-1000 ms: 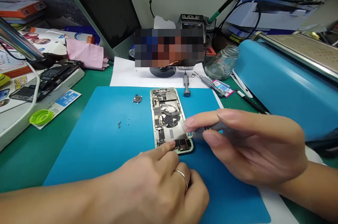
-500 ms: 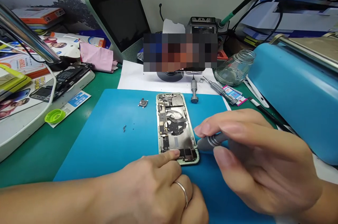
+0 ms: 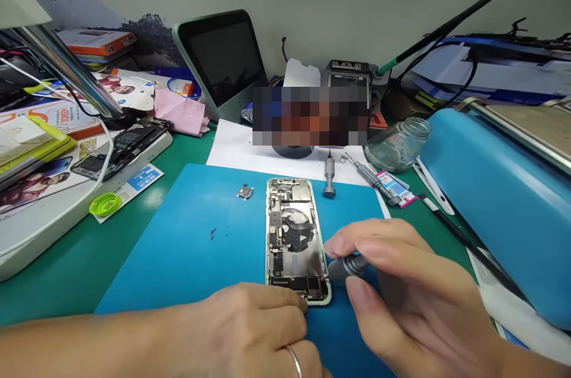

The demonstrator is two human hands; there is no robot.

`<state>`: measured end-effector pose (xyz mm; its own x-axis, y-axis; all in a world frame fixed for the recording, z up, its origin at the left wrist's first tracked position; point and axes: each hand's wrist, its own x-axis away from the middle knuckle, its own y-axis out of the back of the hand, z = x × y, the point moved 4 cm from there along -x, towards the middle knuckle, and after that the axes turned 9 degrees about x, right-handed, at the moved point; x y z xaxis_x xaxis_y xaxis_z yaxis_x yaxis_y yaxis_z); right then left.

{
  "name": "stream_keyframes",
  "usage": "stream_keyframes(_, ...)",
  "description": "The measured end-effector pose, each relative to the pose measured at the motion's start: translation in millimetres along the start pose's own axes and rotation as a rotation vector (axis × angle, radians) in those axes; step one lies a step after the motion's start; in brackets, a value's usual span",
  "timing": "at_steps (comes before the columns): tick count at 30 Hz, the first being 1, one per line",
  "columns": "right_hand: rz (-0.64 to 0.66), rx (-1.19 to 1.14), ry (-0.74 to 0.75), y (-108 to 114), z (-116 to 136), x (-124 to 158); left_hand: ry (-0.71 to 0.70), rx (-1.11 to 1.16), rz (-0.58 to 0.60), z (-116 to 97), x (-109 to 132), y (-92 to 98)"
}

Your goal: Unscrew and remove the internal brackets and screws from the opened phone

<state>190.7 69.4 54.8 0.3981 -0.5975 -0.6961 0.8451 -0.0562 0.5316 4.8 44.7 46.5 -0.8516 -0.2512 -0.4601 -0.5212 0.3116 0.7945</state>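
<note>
An opened phone point(image 3: 300, 235) lies on the blue mat, with its circuit board and metal inner plate bare. My left hand point(image 3: 250, 330), a ring on one finger, is closed with its index finger against the phone's bottom end, holding it; the thumb is hidden. Between thumb and fingers, my right hand point(image 3: 414, 295) pinches a small grey screwdriver point(image 3: 341, 268). The driver is tilted, its front end at the phone's lower right edge; I cannot make out its tip. A small metal-shielded part point(image 3: 245, 191) and tiny screws point(image 3: 213, 233) lie left of the phone.
Another screwdriver point(image 3: 329, 176) stands behind the mat's far edge, near a glass jar point(image 3: 397, 146). A blue case point(image 3: 504, 205) lines the right side. At left are a green cap point(image 3: 105, 204), another opened phone point(image 3: 120, 149) and a lamp pole point(image 3: 74, 69). A screen device point(image 3: 223, 57) stands behind.
The view has tilted up, so things sit lower. My left index finger has drawn back from the phone's inside to its bottom edge. The screwdriver remains at the phone's lower right.
</note>
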Motion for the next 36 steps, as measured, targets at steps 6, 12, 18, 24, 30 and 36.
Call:
stream_keyframes(6, 0.007, 0.040, 0.027, -2.1, -0.5, -2.7, 0.065, -0.135, -0.114, -5.8, 0.4, -2.5)
stream_keyframes(12, -0.012, -0.075, 0.050, -1.6, 0.8, -8.2, 0.110, -0.226, -0.132, -8.4, 3.0, -2.6)
stream_keyframes(18, -0.011, 0.005, 0.069, 0.4, 1.8, -7.9, 0.136, -0.276, -0.094, -6.6, 0.5, 0.0)
stream_keyframes(24, -0.092, 0.012, 0.057, -5.4, 0.4, -8.5, 0.149, -0.305, -0.055, -6.2, 1.0, -2.3)
stream_keyframes(30, -0.061, -0.037, 0.115, -7.2, 1.3, -7.8, 0.163, -0.279, -0.020, -4.7, 1.7, -3.3)
stream_keyframes(36, -0.003, -0.096, -0.017, -5.0, 1.2, -6.9, 0.167, -0.265, -0.009, -2.9, 3.0, -5.6)
